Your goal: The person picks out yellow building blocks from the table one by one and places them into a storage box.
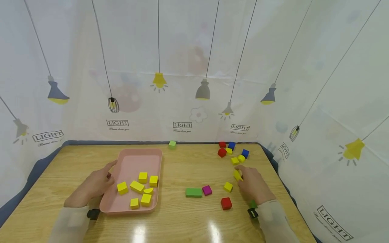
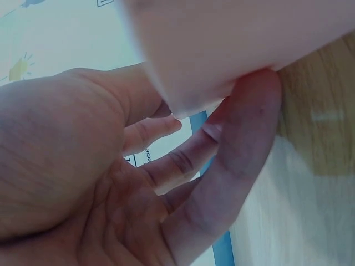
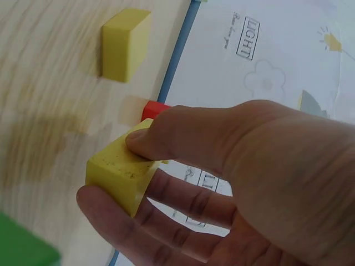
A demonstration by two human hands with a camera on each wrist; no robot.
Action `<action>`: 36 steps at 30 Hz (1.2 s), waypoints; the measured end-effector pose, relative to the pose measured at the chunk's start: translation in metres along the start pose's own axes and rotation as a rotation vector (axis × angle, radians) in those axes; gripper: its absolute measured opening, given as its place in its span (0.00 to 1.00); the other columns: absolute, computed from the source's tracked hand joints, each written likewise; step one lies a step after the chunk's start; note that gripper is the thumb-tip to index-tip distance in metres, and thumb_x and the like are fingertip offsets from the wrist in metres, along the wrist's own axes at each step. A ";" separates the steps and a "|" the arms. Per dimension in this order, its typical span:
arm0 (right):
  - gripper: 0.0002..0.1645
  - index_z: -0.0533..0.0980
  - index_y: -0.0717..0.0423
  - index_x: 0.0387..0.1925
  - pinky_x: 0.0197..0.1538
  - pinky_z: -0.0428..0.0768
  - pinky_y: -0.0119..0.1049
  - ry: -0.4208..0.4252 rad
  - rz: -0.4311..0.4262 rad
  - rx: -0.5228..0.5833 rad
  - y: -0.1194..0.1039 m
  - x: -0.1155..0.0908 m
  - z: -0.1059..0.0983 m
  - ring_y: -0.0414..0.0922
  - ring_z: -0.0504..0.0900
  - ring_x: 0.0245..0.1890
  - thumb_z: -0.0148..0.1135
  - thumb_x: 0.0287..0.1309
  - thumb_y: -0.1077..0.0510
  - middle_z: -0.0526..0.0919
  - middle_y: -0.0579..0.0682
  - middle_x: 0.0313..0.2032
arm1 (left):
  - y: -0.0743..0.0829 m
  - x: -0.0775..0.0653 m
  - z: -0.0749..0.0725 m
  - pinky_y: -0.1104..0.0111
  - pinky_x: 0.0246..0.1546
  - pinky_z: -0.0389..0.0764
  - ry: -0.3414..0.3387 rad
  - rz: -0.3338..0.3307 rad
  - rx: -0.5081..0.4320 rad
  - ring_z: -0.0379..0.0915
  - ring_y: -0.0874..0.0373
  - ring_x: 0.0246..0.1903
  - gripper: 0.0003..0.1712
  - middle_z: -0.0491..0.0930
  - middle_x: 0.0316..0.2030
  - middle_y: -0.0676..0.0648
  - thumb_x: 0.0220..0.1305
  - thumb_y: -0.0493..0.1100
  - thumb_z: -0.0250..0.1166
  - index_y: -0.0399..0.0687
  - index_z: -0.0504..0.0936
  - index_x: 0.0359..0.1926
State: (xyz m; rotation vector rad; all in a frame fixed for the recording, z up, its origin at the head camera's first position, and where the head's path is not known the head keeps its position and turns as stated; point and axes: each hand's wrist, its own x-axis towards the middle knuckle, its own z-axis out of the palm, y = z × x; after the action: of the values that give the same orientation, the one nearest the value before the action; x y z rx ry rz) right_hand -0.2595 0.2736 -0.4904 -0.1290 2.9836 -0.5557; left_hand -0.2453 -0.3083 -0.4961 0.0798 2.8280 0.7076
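At the left side of a pink tray (image 1: pixel 139 158), my left hand (image 1: pixel 97 184) holds its wall. In the left wrist view, one fingertip meets the tray's underside (image 2: pixel 199 61), and the thumb is partly hidden behind the tray. Several yellow blocks (image 1: pixel 143 177) lie in the tray. On the table's right side, my right hand (image 1: pixel 253 184) pinches a yellow block (image 3: pixel 119 169) between thumb and fingers; its top face has dark specks. Another yellow block (image 1: pixel 228 187) lies just left of that hand.
A green rectangular block (image 1: pixel 193 192) lies beside a magenta block (image 1: pixel 207 190), with a red block (image 1: pixel 226 203) nearer. Red, blue and yellow blocks (image 1: pixel 235 161) cluster at the back right. A light green block (image 1: pixel 172 145) sits at the back edge. A printed curtain (image 1: pixel 182 108) surrounds the table.
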 end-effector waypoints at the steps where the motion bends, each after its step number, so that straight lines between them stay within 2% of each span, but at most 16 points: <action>1: 0.34 0.80 0.60 0.78 0.63 0.92 0.59 0.002 -0.006 0.000 -0.002 0.001 0.000 0.53 0.89 0.51 0.75 0.73 0.67 0.92 0.62 0.61 | 0.000 0.000 0.000 0.39 0.58 0.93 -0.001 0.001 0.000 0.84 0.40 0.48 0.45 0.83 0.62 0.19 0.83 0.36 0.62 0.32 0.54 0.91; 3: 0.34 0.80 0.60 0.78 0.64 0.93 0.59 0.010 -0.029 0.002 -0.008 0.002 0.000 0.54 0.90 0.52 0.74 0.74 0.68 0.91 0.62 0.64 | 0.001 -0.001 -0.001 0.38 0.59 0.92 0.000 0.004 0.001 0.85 0.40 0.48 0.45 0.83 0.62 0.18 0.83 0.36 0.61 0.31 0.54 0.91; 8: 0.33 0.81 0.59 0.77 0.61 0.94 0.57 0.044 -0.107 0.008 -0.027 0.005 0.001 0.53 0.90 0.50 0.74 0.73 0.69 0.92 0.61 0.63 | 0.001 -0.001 -0.003 0.37 0.60 0.92 -0.005 0.003 0.002 0.85 0.39 0.48 0.45 0.83 0.62 0.18 0.83 0.36 0.62 0.31 0.54 0.91; 12: 0.34 0.81 0.55 0.77 0.61 0.94 0.55 0.042 -0.125 0.015 -0.048 0.008 0.002 0.51 0.89 0.49 0.75 0.74 0.68 0.93 0.58 0.62 | 0.000 -0.001 -0.003 0.35 0.62 0.91 -0.008 -0.004 0.000 0.85 0.38 0.50 0.45 0.82 0.64 0.18 0.84 0.37 0.62 0.32 0.53 0.92; 18: 0.33 0.82 0.55 0.77 0.65 0.94 0.55 0.046 -0.182 0.011 -0.078 0.015 0.003 0.53 0.90 0.54 0.73 0.75 0.69 0.92 0.58 0.67 | -0.001 -0.001 -0.002 0.37 0.60 0.93 -0.004 0.003 -0.001 0.85 0.40 0.48 0.45 0.83 0.62 0.19 0.83 0.36 0.62 0.31 0.53 0.91; 24: 0.30 0.84 0.55 0.74 0.57 0.95 0.50 0.087 -0.296 -0.007 -0.102 0.021 0.008 0.49 0.89 0.45 0.75 0.74 0.67 0.95 0.57 0.61 | 0.000 0.000 -0.002 0.38 0.60 0.93 -0.004 0.005 -0.002 0.84 0.41 0.48 0.45 0.83 0.63 0.18 0.83 0.36 0.62 0.31 0.53 0.91; 28: 0.29 0.84 0.57 0.73 0.58 0.95 0.51 0.106 -0.366 -0.012 -0.119 0.027 0.011 0.50 0.92 0.47 0.76 0.74 0.67 0.96 0.57 0.59 | 0.001 0.000 -0.002 0.38 0.60 0.93 -0.003 0.010 -0.002 0.85 0.40 0.49 0.45 0.83 0.63 0.18 0.84 0.37 0.63 0.31 0.53 0.91; 36: 0.27 0.82 0.52 0.72 0.65 0.94 0.48 0.027 -0.381 0.006 -0.159 0.039 0.018 0.48 0.93 0.53 0.77 0.77 0.62 0.95 0.54 0.61 | 0.000 0.000 0.000 0.43 0.56 0.95 -0.002 0.019 -0.007 0.83 0.43 0.45 0.46 0.84 0.59 0.20 0.82 0.35 0.62 0.30 0.53 0.91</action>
State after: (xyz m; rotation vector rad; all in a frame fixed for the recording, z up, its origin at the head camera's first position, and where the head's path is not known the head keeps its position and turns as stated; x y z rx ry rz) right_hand -0.2858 0.1157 -0.4525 -0.7040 2.9943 -0.6043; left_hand -0.2454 -0.3088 -0.4959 0.1056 2.8261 0.7212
